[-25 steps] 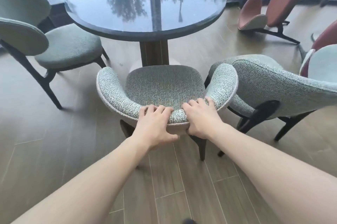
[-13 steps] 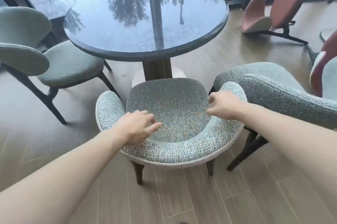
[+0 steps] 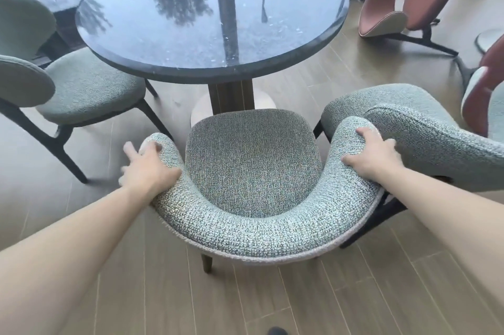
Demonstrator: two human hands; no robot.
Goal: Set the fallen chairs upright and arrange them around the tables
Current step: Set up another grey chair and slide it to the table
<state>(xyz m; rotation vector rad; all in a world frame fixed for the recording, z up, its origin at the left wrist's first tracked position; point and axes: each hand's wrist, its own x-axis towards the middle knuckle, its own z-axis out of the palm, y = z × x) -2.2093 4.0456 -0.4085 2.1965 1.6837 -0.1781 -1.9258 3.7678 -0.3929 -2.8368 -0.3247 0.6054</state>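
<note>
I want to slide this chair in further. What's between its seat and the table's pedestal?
In the head view, nothing: only bare floor and the pale round base separate the seat from the pedestal.

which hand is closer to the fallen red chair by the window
Right. The right hand grips the tweed chair's right arm wing, on the side toward the fallen red chair; the blurred left hand is at the far wing.

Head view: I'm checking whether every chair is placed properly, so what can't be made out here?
- Left hand: motion-blurred, so its grip on the middle chair is unclear.
- Middle chair's legs: mostly hidden under its own seat and backrest.
- Right chair: cut off by the right edge.
- Red chair behind it: mostly hidden and cut off; upright or fallen, cannot tell.
- Left chair: backrest cut by the left edge.
</note>
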